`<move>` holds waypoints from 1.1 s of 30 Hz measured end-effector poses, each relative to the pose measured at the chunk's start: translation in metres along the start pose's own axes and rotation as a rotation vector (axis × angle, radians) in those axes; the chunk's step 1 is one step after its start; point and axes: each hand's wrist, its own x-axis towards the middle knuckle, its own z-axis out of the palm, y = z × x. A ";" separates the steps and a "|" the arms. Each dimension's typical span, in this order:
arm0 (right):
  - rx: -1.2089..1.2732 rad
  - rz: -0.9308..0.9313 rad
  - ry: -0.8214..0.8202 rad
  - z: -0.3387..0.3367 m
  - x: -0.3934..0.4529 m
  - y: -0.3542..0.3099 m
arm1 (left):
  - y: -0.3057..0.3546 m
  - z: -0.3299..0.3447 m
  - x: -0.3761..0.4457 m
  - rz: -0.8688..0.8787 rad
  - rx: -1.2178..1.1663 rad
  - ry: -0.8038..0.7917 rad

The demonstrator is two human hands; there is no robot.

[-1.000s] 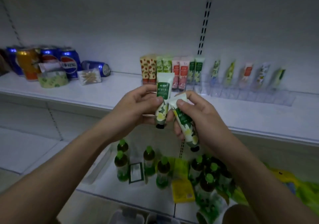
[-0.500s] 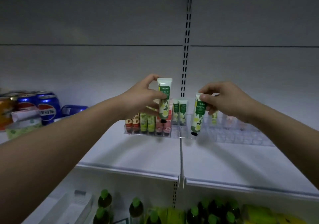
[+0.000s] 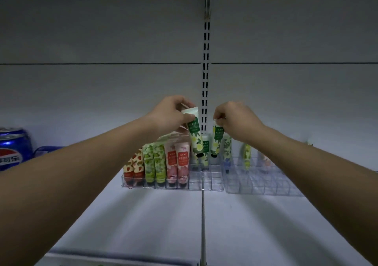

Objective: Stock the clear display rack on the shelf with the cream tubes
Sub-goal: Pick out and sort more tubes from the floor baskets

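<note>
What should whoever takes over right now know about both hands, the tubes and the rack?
Left hand: grips a green-and-white cream tube, cap down, above the rack's right end.
Right hand: pinches a second green tube by its top, cap down, just above the slots.
Clear display rack: on the shelf; left slots already hold strawberry, green and pink tubes. A second clear rack to the right holds a few tubes.
Left: seat both held tubes in free slots at the rack's right end.
</note>
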 end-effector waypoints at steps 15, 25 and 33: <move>-0.177 0.025 -0.112 0.061 0.020 0.013 | -0.014 0.012 0.029 0.045 0.178 0.068; -0.005 0.016 -0.098 0.030 -0.029 -0.014 | -0.003 0.014 0.024 0.051 0.324 0.106; 0.165 -0.020 -0.424 0.049 -0.122 -0.025 | 0.000 0.029 0.014 0.012 0.472 0.118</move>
